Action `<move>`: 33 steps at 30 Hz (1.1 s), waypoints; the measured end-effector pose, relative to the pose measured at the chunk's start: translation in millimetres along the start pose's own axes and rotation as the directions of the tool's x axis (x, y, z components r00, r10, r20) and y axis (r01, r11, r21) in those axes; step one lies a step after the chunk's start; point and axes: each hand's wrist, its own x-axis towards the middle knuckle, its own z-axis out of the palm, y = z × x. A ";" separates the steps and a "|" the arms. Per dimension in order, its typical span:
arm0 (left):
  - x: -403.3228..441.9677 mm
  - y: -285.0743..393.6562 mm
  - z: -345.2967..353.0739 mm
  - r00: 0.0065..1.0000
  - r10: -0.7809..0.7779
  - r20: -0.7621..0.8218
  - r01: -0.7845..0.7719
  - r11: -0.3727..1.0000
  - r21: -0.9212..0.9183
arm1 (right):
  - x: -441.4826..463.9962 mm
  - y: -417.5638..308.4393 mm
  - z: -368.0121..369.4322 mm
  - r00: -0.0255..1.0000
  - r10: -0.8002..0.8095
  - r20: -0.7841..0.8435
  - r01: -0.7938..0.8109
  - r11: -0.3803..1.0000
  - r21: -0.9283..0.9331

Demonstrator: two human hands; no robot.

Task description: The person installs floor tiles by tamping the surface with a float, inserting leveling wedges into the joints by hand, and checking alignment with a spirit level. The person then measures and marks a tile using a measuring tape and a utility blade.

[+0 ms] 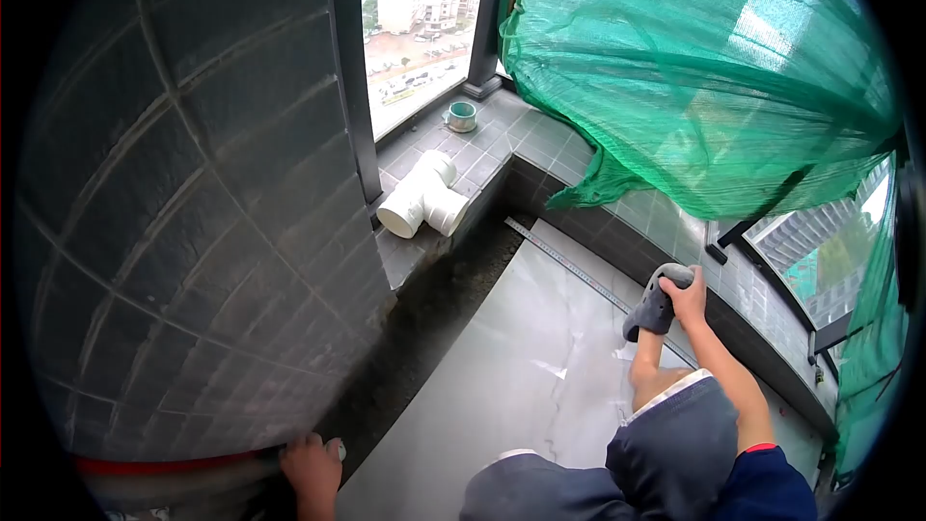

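My right hand (687,297) is closed at the front of the dark grey clog (656,304) on my foot, its fingers curled against the toe. A long metal ruler (579,275) lies along the far edge of the large pale floor tile (463,367), and the clog covers part of it. My left hand (313,468) is low at the left, by the foot of the dark tiled wall. Its fingers are curled, with a small pale thing at their tips that I cannot make out.
A dark bare gap (424,328) runs between wall and pale tile. On the tiled ledge sit a white pipe tee (424,195) and a small green-rimmed container (461,117). Green netting (694,87) hangs over the windows at the right. A red strip (174,464) lies low left.
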 end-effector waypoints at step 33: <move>-68.1 326.3 187.8 0.711 0.645 0.280 0.015 0.385 -0.923 | -61.7 -81.5 -14.0 0.761 -0.611 0.217 0.578 0.791 0.200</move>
